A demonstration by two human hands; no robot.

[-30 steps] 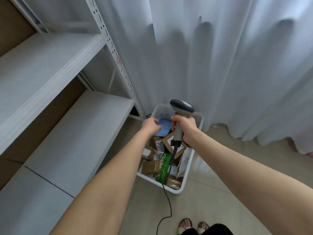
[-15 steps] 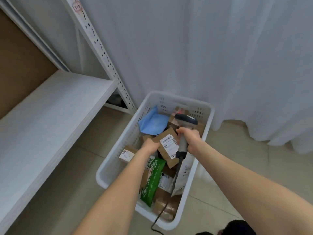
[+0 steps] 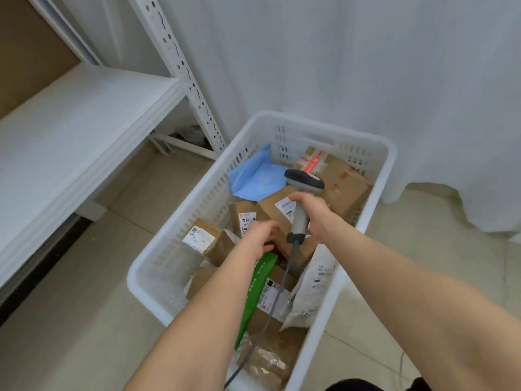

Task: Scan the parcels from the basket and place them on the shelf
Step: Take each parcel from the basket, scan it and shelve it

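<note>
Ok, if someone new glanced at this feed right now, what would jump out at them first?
Probably the white basket on the floor, crammed with brown cardboard parcels plus a blue mailer at its far left corner and a green mailer near the middle. Above it, the right hand grips a corded barcode scanner, while the left hand reaches down among the parcels. The white shelf on the left looks bare.

Your two forearms are bare from the bottom edge of the view to the wrists, with no sleeve, watch, band or glove on either. Your bare left hand (image 3: 260, 235) and bare right hand (image 3: 311, 211) carry no visible rings. At the bottom edge a patch of dark, near-black clothing (image 3: 375, 385) shows; its kind cannot be told.
</note>
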